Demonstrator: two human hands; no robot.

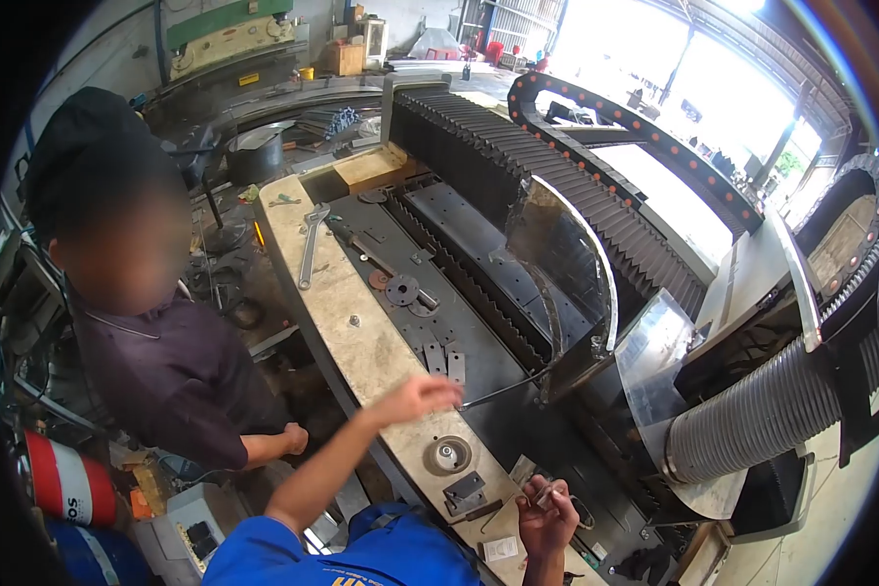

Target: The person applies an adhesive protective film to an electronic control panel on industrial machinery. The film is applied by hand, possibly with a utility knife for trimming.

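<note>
My left hand point(415, 398) reaches across the pale machine ledge point(347, 337), fingers stretched forward and nothing visible in them. Just below it on the ledge sits a round metal cup-shaped part point(449, 454). My right hand point(547, 516) is raised at the lower right with its fingers pinched together around something small that I cannot make out. Beside that hand are a dark metal block point(465, 488) and a small white card or box point(500, 549). Beyond my left hand, flat metal plates with holes point(444, 361) lie on the dark machine bed.
An adjustable wrench point(313, 244) and a small nut-like part point(354, 320) lie farther along the ledge. A round flanged disc point(401, 290) rests on the bed. A curved clear guard point(566, 264) and ribbed hose point(737, 415) stand right. Another person point(166, 361) stands left.
</note>
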